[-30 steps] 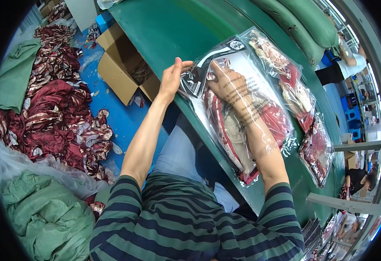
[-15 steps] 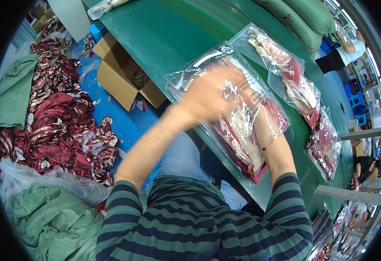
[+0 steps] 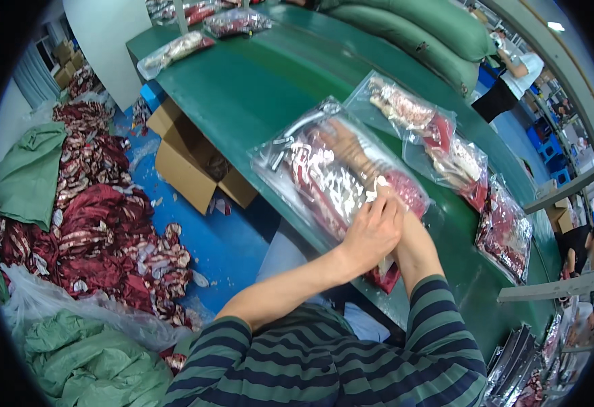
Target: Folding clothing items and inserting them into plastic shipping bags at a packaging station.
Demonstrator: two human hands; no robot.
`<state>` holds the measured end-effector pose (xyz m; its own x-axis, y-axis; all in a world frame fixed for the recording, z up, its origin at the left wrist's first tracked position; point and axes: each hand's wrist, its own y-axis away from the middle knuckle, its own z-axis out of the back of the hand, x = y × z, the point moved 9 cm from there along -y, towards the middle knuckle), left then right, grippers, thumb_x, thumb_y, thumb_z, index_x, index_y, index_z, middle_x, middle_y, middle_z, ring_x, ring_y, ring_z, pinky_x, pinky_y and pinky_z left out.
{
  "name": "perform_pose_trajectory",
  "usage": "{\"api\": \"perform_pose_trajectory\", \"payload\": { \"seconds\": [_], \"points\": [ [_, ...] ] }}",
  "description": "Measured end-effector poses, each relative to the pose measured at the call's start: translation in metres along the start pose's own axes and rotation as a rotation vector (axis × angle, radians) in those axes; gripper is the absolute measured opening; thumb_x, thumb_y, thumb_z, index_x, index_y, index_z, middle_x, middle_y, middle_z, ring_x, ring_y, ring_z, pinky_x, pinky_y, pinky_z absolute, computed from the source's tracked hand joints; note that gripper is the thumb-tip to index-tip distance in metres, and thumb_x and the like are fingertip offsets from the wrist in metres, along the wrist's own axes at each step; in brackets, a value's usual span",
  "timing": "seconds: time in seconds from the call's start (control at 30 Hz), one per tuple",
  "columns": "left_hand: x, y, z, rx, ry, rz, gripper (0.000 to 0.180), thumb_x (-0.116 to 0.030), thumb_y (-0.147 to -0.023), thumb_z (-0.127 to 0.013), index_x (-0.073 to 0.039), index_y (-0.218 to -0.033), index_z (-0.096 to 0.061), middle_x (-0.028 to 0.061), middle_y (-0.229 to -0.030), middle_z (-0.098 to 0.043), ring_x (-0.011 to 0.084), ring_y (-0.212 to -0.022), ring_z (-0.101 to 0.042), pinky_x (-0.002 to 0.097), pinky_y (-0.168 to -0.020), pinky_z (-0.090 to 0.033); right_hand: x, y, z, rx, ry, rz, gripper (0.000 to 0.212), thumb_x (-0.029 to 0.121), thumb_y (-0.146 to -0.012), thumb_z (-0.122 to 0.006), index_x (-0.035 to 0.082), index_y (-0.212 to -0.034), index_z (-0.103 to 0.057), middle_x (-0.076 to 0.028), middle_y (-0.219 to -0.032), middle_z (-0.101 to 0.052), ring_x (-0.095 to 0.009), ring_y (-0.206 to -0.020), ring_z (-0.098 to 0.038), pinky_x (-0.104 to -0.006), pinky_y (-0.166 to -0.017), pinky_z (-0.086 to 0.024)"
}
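Observation:
A clear plastic bag (image 3: 283,159) lies on the green table in front of me, with a folded dark red and cream satin garment (image 3: 317,197) inside it. My right hand (image 3: 346,148) reaches into the bag up to the wrist. Seen through the film, its fingers look stretched out over the garment. Beside the right wrist, my left hand (image 3: 373,227) has its fingers closed on the edge of the bag's mouth, where a whitish crumple shows at the fingertips. A red corner of the garment sticks out below the left hand.
Bagged garments (image 3: 439,136) lie along the right of the green table (image 3: 243,88), with another bag (image 3: 175,53) at its far left. Green sacks (image 3: 405,41) line the back. A cardboard box (image 3: 182,159) and heaped red fabric (image 3: 100,230) are on the floor.
My left hand has moved from over the bag's middle down and right to its mouth by my right wrist. The view has shifted, showing more of the table's far end.

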<state>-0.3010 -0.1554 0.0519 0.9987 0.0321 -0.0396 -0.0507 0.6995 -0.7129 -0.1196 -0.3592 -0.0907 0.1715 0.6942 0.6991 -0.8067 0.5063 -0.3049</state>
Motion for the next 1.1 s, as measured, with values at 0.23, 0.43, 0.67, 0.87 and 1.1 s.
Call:
{"api": "perform_pose_trajectory", "payload": {
  "seconds": [0.23,0.43,0.67,0.87,1.1],
  "points": [
    [0.010,0.009,0.042,0.087,0.107,-0.103,0.025,-0.007,-0.078,-0.060,0.002,-0.101,-0.064,0.0149,-0.097,-0.061,0.0231,-0.084,-0.053,0.0288,-0.074,-0.048,0.012,-0.001,0.020,-0.224,0.137,-0.023,0.046,0.035,-0.091,-0.064,0.008,-0.128,-0.062,-0.015,-0.102,-0.072,-0.039,-0.088,-0.067,-0.0418,-0.080,-0.054],
    [-0.011,0.008,0.073,0.061,0.181,-0.149,0.021,-0.007,-0.079,-0.060,0.002,-0.098,-0.063,0.0157,-0.100,-0.062,0.0232,-0.084,-0.054,0.0273,-0.074,-0.048,-0.011,-0.018,0.032,-0.095,0.255,-0.224,0.027,0.020,-0.085,-0.059,0.002,-0.098,-0.072,-0.025,-0.097,-0.072,-0.045,-0.080,-0.067,-0.0473,-0.071,-0.054],
    [-0.003,0.010,0.043,-0.019,0.412,-0.070,0.020,-0.009,-0.081,-0.061,0.000,-0.099,-0.064,0.0128,-0.103,-0.064,0.0250,-0.098,-0.056,0.0333,-0.085,-0.048,0.016,0.016,0.076,0.033,0.630,-0.563,0.058,0.042,-0.090,-0.054,0.000,-0.130,-0.060,-0.027,-0.134,-0.059,-0.043,-0.115,-0.062,-0.0472,-0.099,-0.049],
    [0.024,0.008,0.024,-0.114,0.512,-0.030,0.019,-0.010,-0.083,-0.059,-0.002,-0.100,-0.065,0.0089,-0.104,-0.066,0.0251,-0.114,-0.056,0.0411,-0.097,-0.043,0.062,0.048,0.025,-0.052,0.709,0.147,0.073,0.056,-0.090,-0.053,0.001,-0.138,-0.049,-0.025,-0.140,-0.052,-0.044,-0.126,-0.053,-0.0548,-0.108,-0.041],
    [0.020,-0.007,0.022,-0.155,0.518,-0.028,0.018,-0.012,-0.083,-0.059,-0.003,-0.098,-0.064,0.0087,-0.100,-0.067,0.0250,-0.118,-0.056,0.0432,-0.103,-0.040,0.078,0.058,-0.016,0.267,0.509,-0.003,0.055,0.055,-0.098,-0.050,0.015,-0.136,-0.055,-0.014,-0.148,-0.051,-0.041,-0.131,-0.051,-0.0570,-0.107,-0.044]
  ]
}}
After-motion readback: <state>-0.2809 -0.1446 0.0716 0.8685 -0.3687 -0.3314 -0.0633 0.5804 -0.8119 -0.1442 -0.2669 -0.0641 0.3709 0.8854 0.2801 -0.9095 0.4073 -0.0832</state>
